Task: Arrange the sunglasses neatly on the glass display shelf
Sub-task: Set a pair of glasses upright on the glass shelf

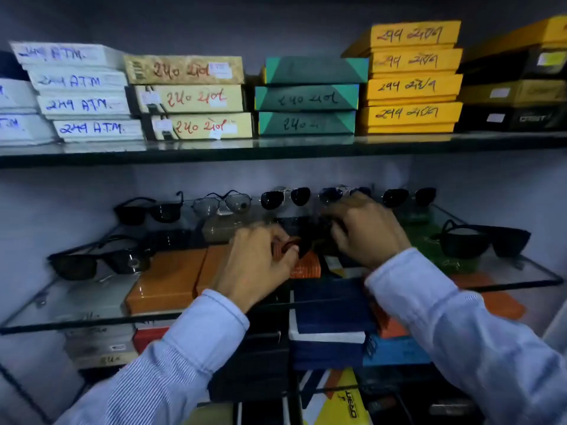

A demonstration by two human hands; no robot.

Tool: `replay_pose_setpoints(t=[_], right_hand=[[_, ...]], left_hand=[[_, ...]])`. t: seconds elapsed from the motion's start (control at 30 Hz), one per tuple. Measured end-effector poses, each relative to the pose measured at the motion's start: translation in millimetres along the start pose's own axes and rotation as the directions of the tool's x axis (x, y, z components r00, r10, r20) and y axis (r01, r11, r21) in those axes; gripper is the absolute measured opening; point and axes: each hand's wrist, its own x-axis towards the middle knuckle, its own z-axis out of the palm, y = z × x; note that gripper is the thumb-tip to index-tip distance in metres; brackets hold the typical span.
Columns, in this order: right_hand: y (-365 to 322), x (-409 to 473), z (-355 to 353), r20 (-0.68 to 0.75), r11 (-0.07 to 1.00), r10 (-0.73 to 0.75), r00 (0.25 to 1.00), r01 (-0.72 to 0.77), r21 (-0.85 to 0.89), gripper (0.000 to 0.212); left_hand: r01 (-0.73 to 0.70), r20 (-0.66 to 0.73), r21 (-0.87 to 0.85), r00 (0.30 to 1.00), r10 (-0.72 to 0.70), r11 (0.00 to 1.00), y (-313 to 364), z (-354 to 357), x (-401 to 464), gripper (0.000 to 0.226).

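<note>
Glass shelf (506, 273), middle tier, seen from above and in front; a second glass shelf (276, 145) above it carries the box stacks: white (82, 93), beige (196, 98), teal (306, 98), yellow (411, 78), black (515, 93), all with handwritten marks on the ends. Below the middle shelf, through the glass: orange box (165, 280), navy boxes (328, 317), other cartons, colours dim.

Both arms in pale striped sleeves (184, 357) reach in over the shelf centre.

Sunglasses on the middle shelf. Back row, left to right: black square pair (150, 210), thin-wire aviators (222, 204), dark aviators (285, 197), a pair partly hidden behind the right hand (333, 194), dark pair (409, 196). Front left: black pair (98, 262), lenses facing forward. Right side: black wraparound pair (484, 237), apart from the back row.

Left hand (260, 262): fingers curled closed around a small dark-and-reddish piece (291, 245), pinched at thumb and forefinger. Right hand (368, 231): fingers bent down over the same dark item between the two hands, just in front of the back row. Item is probably a folded pair of sunglasses, but motion blur and low light leave the shape unclear; right-hand contact cannot be confirmed.

Hands close together, nearly touching, above shelf centre.
</note>
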Motion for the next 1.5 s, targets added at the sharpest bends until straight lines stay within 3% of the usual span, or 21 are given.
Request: replay_pose_setpoints(t=[0.07,0.13,0.33,0.53,0.67,0.83,0.93,1.03,1.13,1.27,1.5], right_hand=[[3.4,17.5,6.2,0.115,0.994,0.108,0.987,-0.111,0.017,0.035],[6.1,28.5,7.7,0.216,0.989,0.127,0.968,-0.139,0.043,0.035],[10.2,49.3,15.2,0.357,0.994,0.031,0.934,-0.064,0.083,0.038],[-3.8,61.5,10.1,0.327,0.979,0.011,0.945,-0.078,0.191,0.045],[-27.0,62.6,-1.5,0.208,0.929,0.024,0.978,-0.098,0.356,0.035],[-73.8,65.1,-6.6,0.043,0.865,0.062,0.997,-0.075,0.496,0.046],[-103.8,63.0,-10.9,0.031,0.803,0.145,0.989,-0.136,0.580,0.054],[-125.2,61.1,-19.7,0.065,0.739,0.166,0.984,-0.168,0.653,0.038],[-140.5,62.1,-32.2,0.190,0.719,0.117,0.975,-0.215,0.660,0.025],[-153.0,70.7,-40.5,0.246,0.779,0.120,0.962,-0.245,0.577,0.019],[-148.2,92.5,-16.9,0.222,0.802,0.340,0.914,-0.405,0.439,0.023]], left_hand=[[0.026,0.056,0.048,0.998,-0.029,0.999,6.6,13.6,13.1,0.033],[0.015,0.058,0.098,0.998,-0.020,0.995,13.3,23.6,21.8,0.038],[0.082,0.072,0.072,0.994,-0.088,0.994,5.8,42.0,41.0,0.027],[0.064,0.012,0.042,0.998,-0.064,0.997,-3.7,18.8,44.0,0.022],[0.066,-0.036,0.035,0.997,-0.065,0.997,-23.4,-19.0,35.5,0.021],[0.092,-0.116,0.057,0.990,-0.085,0.994,-51.8,-80.5,16.7,0.015],[0.138,-0.149,0.049,0.980,-0.129,0.989,-70.2,-108.2,9.2,0.019],[0.169,-0.164,0.037,0.973,-0.161,0.985,-87.8,-124.1,5.4,0.018],[0.230,-0.123,-0.039,0.965,-0.233,0.972,-99.7,-132.9,5.8,0.013],[0.286,-0.097,-0.066,0.952,-0.292,0.956,-109.2,-140.7,10.8,0.008],[0.374,0.031,0.039,0.927,-0.375,0.927,-121.1,-137.2,20.2,0.013]])
